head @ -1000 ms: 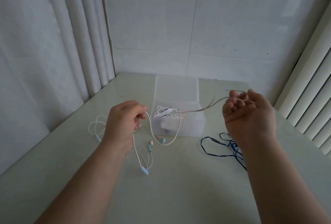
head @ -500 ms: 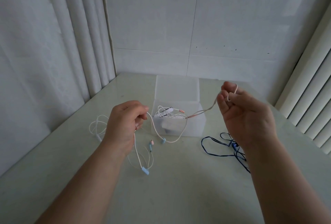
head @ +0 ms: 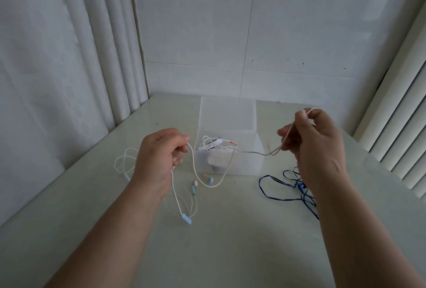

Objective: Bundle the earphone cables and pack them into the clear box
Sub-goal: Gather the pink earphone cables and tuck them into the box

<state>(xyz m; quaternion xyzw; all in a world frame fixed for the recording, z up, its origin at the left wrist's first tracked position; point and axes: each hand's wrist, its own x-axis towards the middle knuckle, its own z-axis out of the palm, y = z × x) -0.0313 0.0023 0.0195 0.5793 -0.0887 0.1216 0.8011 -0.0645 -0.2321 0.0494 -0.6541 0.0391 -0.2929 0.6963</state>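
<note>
- The clear box (head: 244,163) stands open on the table (head: 230,241), holding a coiled white earphone (head: 213,146).
- The left hand (head: 159,161) is clenched around the pale earphone cable (head: 207,182), which sags in front of the box.
- The right hand (head: 315,147) pinches the same cable's looped end.
- A dark blue earphone (head: 283,192) lies right of the box; another white cable (head: 123,161) lies left.

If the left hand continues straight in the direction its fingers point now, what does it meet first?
Probably the clear box: the left hand points right, toward its near wall, though depth is uncertain.
</note>
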